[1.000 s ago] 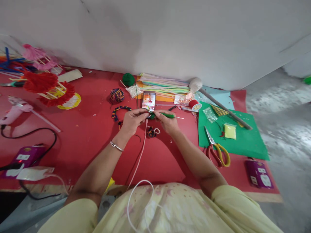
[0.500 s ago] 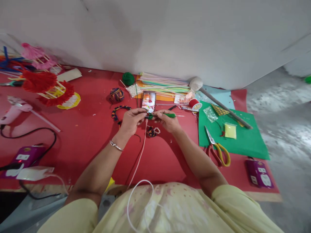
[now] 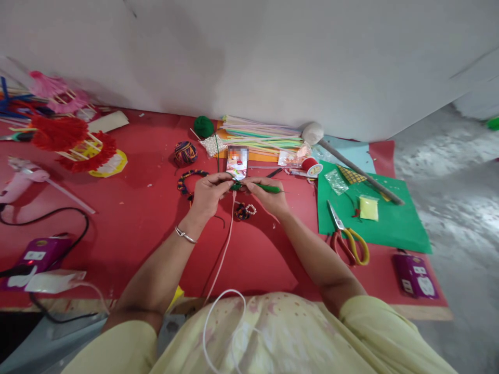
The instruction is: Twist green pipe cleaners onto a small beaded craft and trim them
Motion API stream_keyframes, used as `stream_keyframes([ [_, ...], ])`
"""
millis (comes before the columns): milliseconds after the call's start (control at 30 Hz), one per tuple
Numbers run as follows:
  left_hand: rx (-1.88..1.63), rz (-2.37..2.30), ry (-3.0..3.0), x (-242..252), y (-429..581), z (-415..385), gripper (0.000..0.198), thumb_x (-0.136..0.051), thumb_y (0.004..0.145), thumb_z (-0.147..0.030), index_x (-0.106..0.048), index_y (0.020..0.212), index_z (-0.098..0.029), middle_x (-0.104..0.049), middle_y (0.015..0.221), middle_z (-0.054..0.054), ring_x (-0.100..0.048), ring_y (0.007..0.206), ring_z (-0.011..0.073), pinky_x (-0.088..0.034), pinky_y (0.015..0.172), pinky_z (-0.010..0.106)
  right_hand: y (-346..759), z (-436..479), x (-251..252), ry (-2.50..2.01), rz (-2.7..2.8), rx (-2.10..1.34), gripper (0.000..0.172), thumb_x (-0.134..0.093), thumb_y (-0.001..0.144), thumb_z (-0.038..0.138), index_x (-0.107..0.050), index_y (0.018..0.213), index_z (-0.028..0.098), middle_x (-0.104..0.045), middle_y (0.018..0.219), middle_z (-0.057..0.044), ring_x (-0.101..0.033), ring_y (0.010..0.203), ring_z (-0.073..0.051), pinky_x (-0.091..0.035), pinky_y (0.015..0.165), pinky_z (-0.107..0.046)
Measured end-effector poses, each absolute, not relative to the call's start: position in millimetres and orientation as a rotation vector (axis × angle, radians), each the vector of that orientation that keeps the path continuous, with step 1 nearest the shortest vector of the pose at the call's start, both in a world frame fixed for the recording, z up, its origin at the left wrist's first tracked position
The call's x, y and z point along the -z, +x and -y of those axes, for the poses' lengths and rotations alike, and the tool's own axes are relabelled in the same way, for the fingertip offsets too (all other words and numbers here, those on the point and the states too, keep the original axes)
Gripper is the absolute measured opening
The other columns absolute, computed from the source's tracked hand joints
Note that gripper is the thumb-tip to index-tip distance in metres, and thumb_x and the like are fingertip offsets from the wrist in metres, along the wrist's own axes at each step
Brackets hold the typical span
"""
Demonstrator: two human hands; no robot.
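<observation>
My left hand [image 3: 209, 195] pinches a small piece of green yarn work [image 3: 236, 186] between thumb and fingers. In my right hand [image 3: 272, 199] is a green-handled crochet hook [image 3: 270, 188], its front end meeting the yarn where my fingertips come close together. A green strand runs back from there to a green yarn ball [image 3: 203, 126]. Directly behind my hands a phone [image 3: 237, 165] shows a lit screen, with a pale cable [image 3: 228, 235] running toward me. Below my fingers lies a dark multicoloured yarn piece with a bead loop [image 3: 250, 209]. The stitches are too small to make out.
A braided yarn ring [image 3: 182, 182] and multicoloured yarn ball [image 3: 185, 152] lie left of the phone. Pipe cleaners [image 3: 265, 132] lie behind it. Scissors [image 3: 346, 236] and a mallet [image 3: 360, 170] are at right; a glue gun [image 3: 23, 182] and red craft piece [image 3: 60, 137] at left.
The crochet hook has shifted in my right hand, and less of its thin back end shows past the handle. My left hand stays on the yarn. The view has shifted slightly.
</observation>
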State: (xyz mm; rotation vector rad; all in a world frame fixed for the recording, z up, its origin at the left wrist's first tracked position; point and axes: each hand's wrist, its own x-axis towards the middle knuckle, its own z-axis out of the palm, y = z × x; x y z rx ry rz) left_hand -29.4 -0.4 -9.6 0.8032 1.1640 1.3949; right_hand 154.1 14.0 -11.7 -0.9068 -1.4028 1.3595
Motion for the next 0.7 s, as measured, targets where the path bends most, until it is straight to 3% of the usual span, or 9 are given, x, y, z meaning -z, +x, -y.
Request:
stream_keyframes([
  [333, -1.457, -1.223, 0.891, 11, -29, 1, 0.021, -0.080, 0.064, -0.024, -0.078, 0.083, -0.016, -0.061, 0.058, -0.002, -0.047, 0.050, 0.0074, -0.033, 0.048, 0.021, 147, -2, 8, -0.940, 1.621, -0.992, 0.023, -0.063, 0.095, 0.042, -0.078, 0.105, 0.027, -0.077, 0.105, -0.004, -0.073, 0.098, -0.020, -0.059, 0.094, -0.036],
  [500, -1.488, -1.323, 1.071, 10, -29, 4, 0.019, -0.078, 0.069, -0.026, -0.079, 0.086, -0.017, -0.073, 0.082, 0.005, -0.065, 0.076, 0.0160, -0.051, 0.068, 0.025, 144, 0, 8, -0.910, 1.742, -0.789, 0.021, -0.059, 0.097, 0.038, -0.076, 0.103, 0.027, -0.077, 0.106, -0.006, -0.072, 0.103, -0.022, -0.058, 0.097, -0.039],
  [600, -1.515, -1.336, 1.165, 8, -28, 6, 0.015, -0.077, 0.071, -0.025, -0.079, 0.084, -0.017, -0.074, 0.087, 0.005, -0.067, 0.083, 0.0171, -0.053, 0.079, 0.028, 142, 1, 13, -0.890, 1.745, -0.706, 0.020, -0.059, 0.098, 0.036, -0.075, 0.104, 0.026, -0.076, 0.108, -0.008, -0.071, 0.106, -0.022, -0.057, 0.099, -0.040],
  [700, -1.516, -1.338, 1.183, 10, -26, 7, 0.014, -0.078, 0.071, -0.025, -0.079, 0.084, -0.018, -0.074, 0.084, 0.004, -0.067, 0.081, 0.0166, -0.053, 0.077, 0.027, 140, 2, 16, -0.905, 1.748, -0.653, 0.021, -0.058, 0.098, 0.037, -0.075, 0.104, 0.024, -0.074, 0.107, -0.010, -0.070, 0.103, -0.022, -0.057, 0.097, -0.040],
])
